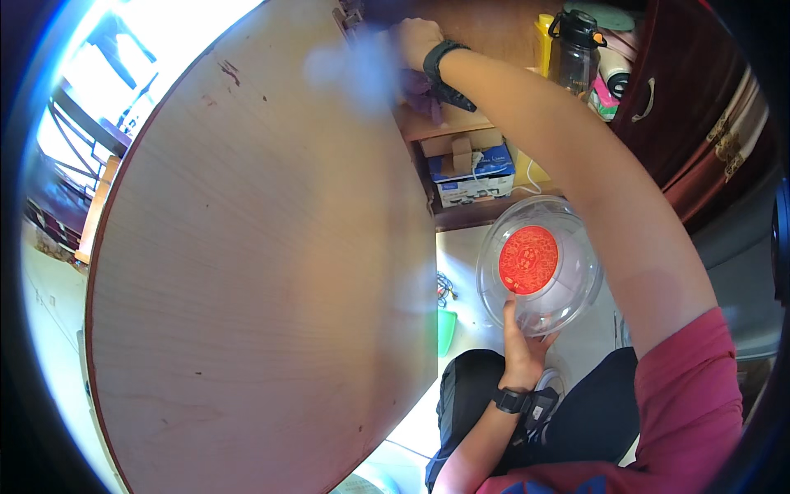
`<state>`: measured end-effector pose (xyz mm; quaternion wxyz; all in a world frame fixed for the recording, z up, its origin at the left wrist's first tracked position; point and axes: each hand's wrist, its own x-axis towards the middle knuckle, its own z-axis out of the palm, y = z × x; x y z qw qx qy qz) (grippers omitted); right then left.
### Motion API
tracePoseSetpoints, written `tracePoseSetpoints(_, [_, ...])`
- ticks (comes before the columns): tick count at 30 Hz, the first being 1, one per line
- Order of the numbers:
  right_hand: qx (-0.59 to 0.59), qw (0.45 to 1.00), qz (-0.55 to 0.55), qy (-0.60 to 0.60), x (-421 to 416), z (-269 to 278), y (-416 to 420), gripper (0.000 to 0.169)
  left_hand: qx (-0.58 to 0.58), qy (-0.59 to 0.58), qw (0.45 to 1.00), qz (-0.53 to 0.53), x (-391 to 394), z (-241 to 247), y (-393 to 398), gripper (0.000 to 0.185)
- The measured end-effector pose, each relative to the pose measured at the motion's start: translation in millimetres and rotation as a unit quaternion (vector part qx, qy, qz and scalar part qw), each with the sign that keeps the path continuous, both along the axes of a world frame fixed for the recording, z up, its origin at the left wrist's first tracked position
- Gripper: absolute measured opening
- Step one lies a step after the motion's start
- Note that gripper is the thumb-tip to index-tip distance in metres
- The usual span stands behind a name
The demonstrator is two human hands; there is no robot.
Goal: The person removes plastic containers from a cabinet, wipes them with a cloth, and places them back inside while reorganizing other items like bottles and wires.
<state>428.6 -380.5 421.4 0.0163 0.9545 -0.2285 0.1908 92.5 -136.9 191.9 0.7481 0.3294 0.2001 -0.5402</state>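
Observation:
My left hand (524, 358) grips the rim of a round clear plastic container (580, 272), with the thumb on its upper face. A red round label with printed patterns (528, 259) sits at its middle. My right arm reaches over the container into a wooden cabinet, and my right hand (418, 41) is above its shelf (444, 123), near the door's hinge side. Its fingers are curled and partly hidden by a blur, so what they hold is unclear. A crumpled purple item (423, 99) lies just below my right wrist.
An open wooden cabinet door (259, 247) fills the left side. On the shelf are a dark-lidded bottle (575, 55) and a yellow bottle (544, 43). Below is an opened blue and white carton (475, 176). A green plastic object (446, 333) and coiled cables (444, 289) are on the floor.

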Motion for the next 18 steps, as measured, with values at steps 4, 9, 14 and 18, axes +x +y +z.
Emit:
tracePoseSetpoints(4, [-0.022, 1.000, -0.006, -0.019, 8, -13, -10, 0.035, 0.022, 0.002, 1.000, 0.010, -4, 5, -3, 0.092])
tracePoseSetpoints(9, [-0.057, 0.996, 0.004, -0.068, 7, -19, -4, 0.039, -0.002, -0.003, 1.000, -0.001, 0, 0, 0, 0.093])
tracePoseSetpoints(14, [-0.043, 0.999, 0.007, -0.022, -8, -9, -15, 0.031, 0.014, -0.015, 1.000, -0.005, 2, 2, -3, 0.092])
tracePoseSetpoints(18, [0.031, 0.999, 0.007, -0.025, -16, -11, -16, 0.058, 0.020, -0.020, 1.000, -0.013, 1, 1, -1, 0.092])
